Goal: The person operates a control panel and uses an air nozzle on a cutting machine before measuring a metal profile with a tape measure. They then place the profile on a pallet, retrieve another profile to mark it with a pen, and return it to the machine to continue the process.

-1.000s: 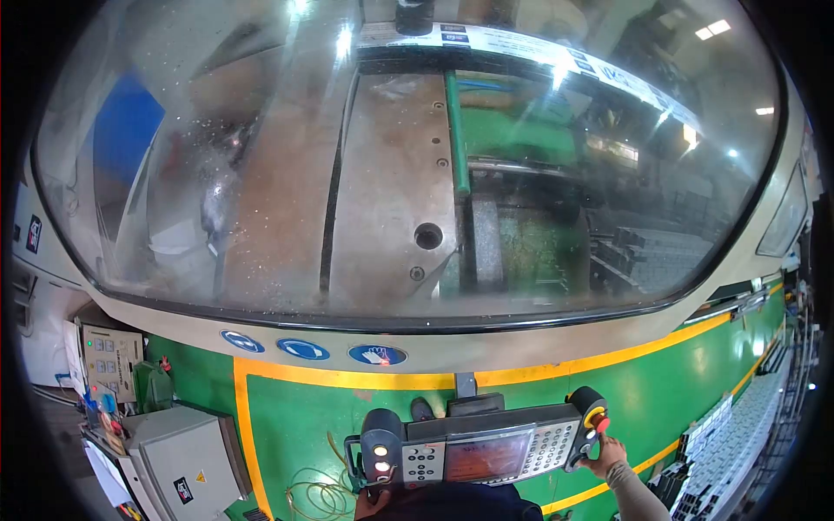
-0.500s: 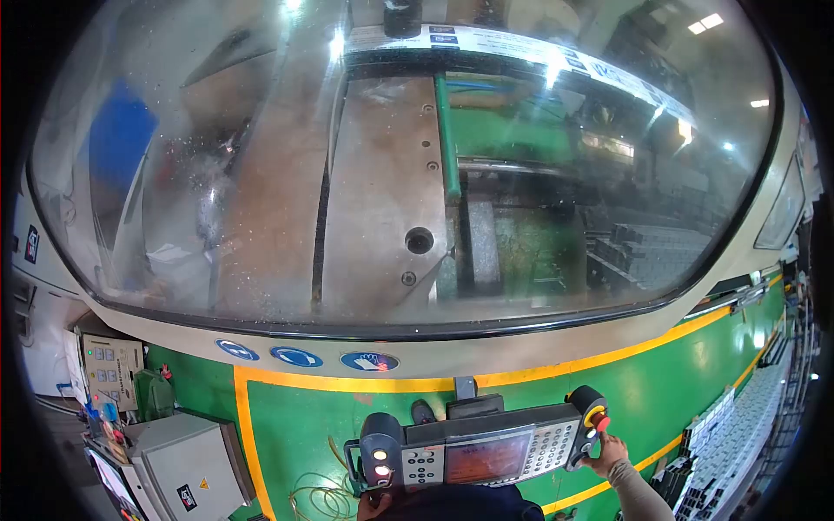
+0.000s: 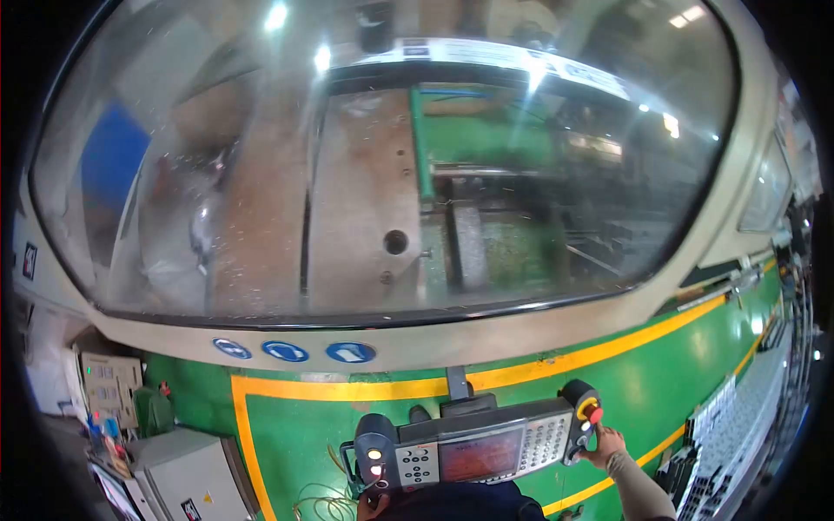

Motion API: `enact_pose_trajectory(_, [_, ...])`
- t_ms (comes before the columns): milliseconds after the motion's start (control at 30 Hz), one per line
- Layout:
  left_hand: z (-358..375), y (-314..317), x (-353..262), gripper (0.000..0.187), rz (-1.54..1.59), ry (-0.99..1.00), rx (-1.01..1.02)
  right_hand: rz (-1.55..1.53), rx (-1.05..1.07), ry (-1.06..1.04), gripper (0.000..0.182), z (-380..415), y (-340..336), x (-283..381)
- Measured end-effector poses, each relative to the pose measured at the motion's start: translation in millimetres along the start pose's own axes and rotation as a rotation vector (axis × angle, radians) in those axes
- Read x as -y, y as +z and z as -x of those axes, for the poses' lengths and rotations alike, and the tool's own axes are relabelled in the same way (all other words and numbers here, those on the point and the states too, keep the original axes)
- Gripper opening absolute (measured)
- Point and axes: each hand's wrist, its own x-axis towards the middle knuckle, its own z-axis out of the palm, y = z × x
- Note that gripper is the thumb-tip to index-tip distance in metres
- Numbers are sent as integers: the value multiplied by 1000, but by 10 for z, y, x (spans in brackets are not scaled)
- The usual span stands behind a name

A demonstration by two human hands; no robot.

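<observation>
A control panel (image 3: pixel 418 466) with a lit screen (image 3: pixel 482 455) and many keys stands low in front of me. At its lower left end, beneath two lit round buttons, is my left hand (image 3: pixel 372 507); its thumb and part of its fingers show, closed on the panel's end, the rest hidden. My right hand (image 3: pixel 607 449) grips the panel's right end, thumb against the small buttons there. Just above that hand sits a red emergency stop button (image 3: pixel 594 412) on a yellow base. Its sleeved forearm comes in from the lower right.
Beyond the panel is a large machine with a curved clear cover (image 3: pixel 512 260) over a metal bed (image 3: pixel 356 200). Yellow lines (image 3: pixel 347 388) mark the green floor. A grey cabinet (image 3: pixel 187 469) stands left, a coiled hose (image 3: pixel 323 502) beside it. Stacked metal profiles (image 3: pixel 738 434) lie right.
My view has shifted slightly, so the machine window and panel sit a little further left. Reflections on the cover have moved. Both hands stay at the panel's ends.
</observation>
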Motion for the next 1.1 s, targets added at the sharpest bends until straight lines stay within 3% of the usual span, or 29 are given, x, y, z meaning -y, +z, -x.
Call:
enact_pose_trajectory(67, [-83, -28, -80, 65, -34, 26, 40, 54, -129, -81, 115, 5, 123, -66])
enact_pose_trajectory(167, [-316, -42, -344, 65, -86, 63, 97, -43, -79, -57, 98, 70, 62, 0])
enact_pose_trajectory(267, [-518, 48, -618, 65, -134, 103, 134, -91, -194, -79, 85, 159, 129, 9])
enact_pose_trajectory(367, [-544, 112, -744, 65, -155, 138, 138, -131, -176, -77, 81, 190, 186, -28])
enact_pose_trajectory(767, [-345, 295, -781, 65, -162, 238, 106, -308, -274, -60, 88, 243, 470, -116])
enact_pose_trajectory(1100, [-10, 210, -432, 65, -7, 290, -25, -391, -379, -61, 83, 388, 584, -233])
